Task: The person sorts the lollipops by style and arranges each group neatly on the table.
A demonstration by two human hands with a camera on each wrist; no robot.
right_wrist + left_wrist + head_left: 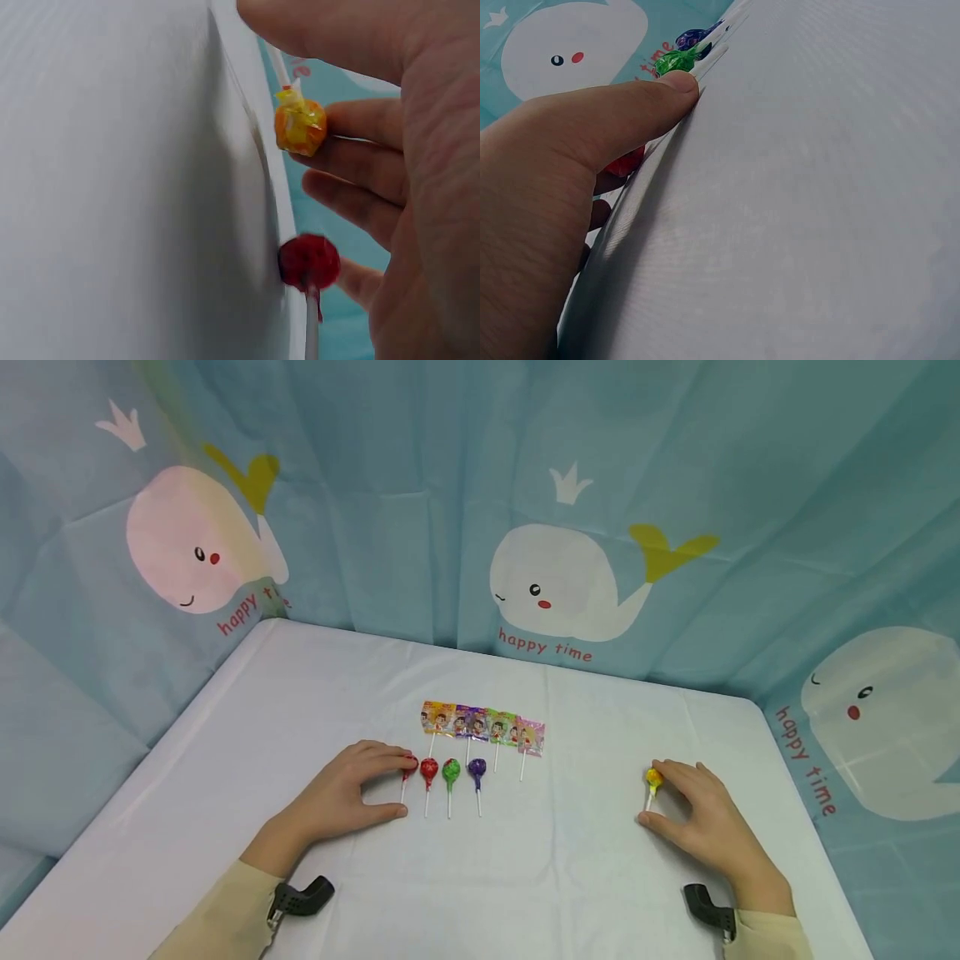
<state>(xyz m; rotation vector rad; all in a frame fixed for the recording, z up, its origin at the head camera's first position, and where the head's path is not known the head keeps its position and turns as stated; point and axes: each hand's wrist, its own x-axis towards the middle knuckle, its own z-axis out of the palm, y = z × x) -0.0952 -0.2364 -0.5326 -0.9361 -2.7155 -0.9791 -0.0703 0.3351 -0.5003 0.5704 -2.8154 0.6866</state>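
My left hand (345,789) holds the leftmost red lollipop (409,767) lengthwise, fingertips at its ball and thumb by its stick. Right of it, a second red lollipop (428,770), a green lollipop (451,771) and a purple lollipop (477,768) lie in a row, sticks toward me. At the table's right side, my right hand (701,814) pinches a yellow lollipop (654,777) between thumb at the stick and fingertips at the ball. Another red lollipop (309,262) is by the lower fingers in the right wrist view; the head view hides it.
Behind the row lie flat-wrapped lollipops: orange (438,718), purple (471,723), green (501,727) and pink (531,737). A white cloth (600,868) covers the table. A blue whale-print curtain (390,543) hangs at the back and sides. Each wrist wears a black device (303,897).
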